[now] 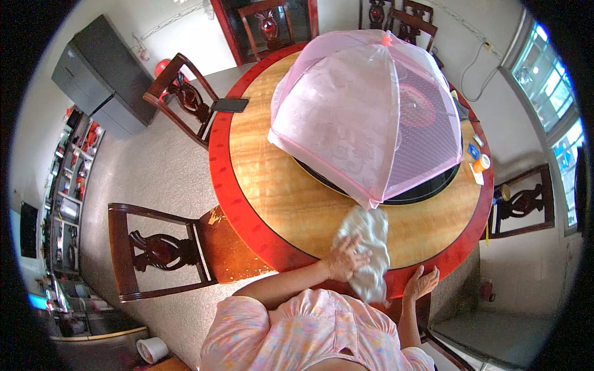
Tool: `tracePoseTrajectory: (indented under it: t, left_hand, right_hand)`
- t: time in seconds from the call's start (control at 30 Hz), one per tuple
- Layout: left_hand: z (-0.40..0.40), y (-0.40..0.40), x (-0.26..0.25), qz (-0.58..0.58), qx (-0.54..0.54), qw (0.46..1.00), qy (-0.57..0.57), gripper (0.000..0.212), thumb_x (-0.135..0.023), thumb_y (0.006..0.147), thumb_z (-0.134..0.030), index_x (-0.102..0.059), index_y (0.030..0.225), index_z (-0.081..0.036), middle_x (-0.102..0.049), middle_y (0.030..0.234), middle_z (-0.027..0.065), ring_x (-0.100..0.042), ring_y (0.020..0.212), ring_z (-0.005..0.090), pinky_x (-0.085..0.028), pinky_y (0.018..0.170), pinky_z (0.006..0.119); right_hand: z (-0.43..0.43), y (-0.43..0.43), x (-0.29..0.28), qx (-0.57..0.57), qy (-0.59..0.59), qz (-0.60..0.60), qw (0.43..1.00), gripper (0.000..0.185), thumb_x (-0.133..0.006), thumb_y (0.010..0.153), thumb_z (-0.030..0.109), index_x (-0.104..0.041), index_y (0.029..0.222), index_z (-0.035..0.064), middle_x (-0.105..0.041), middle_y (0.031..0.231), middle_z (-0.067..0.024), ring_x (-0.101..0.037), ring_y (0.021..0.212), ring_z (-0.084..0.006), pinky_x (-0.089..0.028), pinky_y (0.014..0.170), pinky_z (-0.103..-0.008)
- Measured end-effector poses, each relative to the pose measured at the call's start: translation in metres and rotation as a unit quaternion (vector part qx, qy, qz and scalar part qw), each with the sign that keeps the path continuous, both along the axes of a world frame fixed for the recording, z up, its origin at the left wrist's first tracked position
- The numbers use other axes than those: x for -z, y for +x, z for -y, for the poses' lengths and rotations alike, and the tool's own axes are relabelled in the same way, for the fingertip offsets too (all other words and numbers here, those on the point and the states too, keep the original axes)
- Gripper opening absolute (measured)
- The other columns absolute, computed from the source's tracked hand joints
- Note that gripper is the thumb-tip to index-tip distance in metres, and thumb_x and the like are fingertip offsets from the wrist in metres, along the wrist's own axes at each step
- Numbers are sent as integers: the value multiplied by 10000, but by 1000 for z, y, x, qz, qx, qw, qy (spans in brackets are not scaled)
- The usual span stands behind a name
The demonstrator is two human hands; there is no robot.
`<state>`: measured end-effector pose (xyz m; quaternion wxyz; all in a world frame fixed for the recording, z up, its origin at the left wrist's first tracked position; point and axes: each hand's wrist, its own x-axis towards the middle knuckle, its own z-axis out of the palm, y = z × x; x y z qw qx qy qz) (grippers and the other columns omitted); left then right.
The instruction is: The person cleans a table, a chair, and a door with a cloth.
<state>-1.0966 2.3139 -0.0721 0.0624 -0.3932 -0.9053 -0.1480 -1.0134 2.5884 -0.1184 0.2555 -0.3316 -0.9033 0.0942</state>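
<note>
A round wooden dining table (278, 204) with a red rim lies before me. My left hand (345, 259) presses on a pale cloth (373, 241), its fingers spread over it; the cloth is blurred and reaches from the tabletop over the red rim towards my body. To the right, my right hand (421, 282) rests at the table's near edge, fingers slightly apart, holding nothing. Beyond the cloth a pink and white mesh food cover (343, 125) stands on a dark round turntable (417, 197). A red round item shows dimly through its mesh.
A black phone (229, 105) lies at the left rim. At the right rim are an orange-and-white container (481, 163) and a blue packet (473, 151). Carved wooden chairs (123, 250) surround the table. A grey refrigerator (109, 79) stands back left.
</note>
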Motion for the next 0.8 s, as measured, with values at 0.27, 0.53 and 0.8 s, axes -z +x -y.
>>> tracePoseTrajectory:
  t: [0.27, 0.53, 0.8]
  left_hand:
    - [110, -90, -16, 18, -83, 987, 133, 247, -626, 657, -239, -627, 889, -153, -595, 933, 37, -516, 925, 233, -390, 826, 413]
    - [250, -69, -7, 47, -580, 808, -89, 481, -528, 691, -180, -472, 1167, -139, -408, 1254, 83, -401, 1068, 346, -380, 859, 464]
    - [77, 80, -1, 15, -253, 966, 59, 395, -578, 613, -139, -574, 1005, -87, -497, 1141, 105, -435, 1026, 315, -350, 864, 430]
  right_hand:
    - [-7, 5, 3, -4, 29, 28, 999, 453, -474, 842, 363, -428, 1135, 20, -410, 1185, -151, -385, 1088, -318, -312, 898, -446]
    - [-10, 3, 8, -23, 38, 28, 999, 458, -465, 841, 379, -442, 1116, 12, -420, 1161, -157, -390, 1074, -320, -313, 893, -443]
    - [-9, 2, 3, -19, 19, 21, 999, 462, -438, 847, 414, -480, 1076, 15, -422, 1158, -163, -385, 1080, -312, -319, 903, -435]
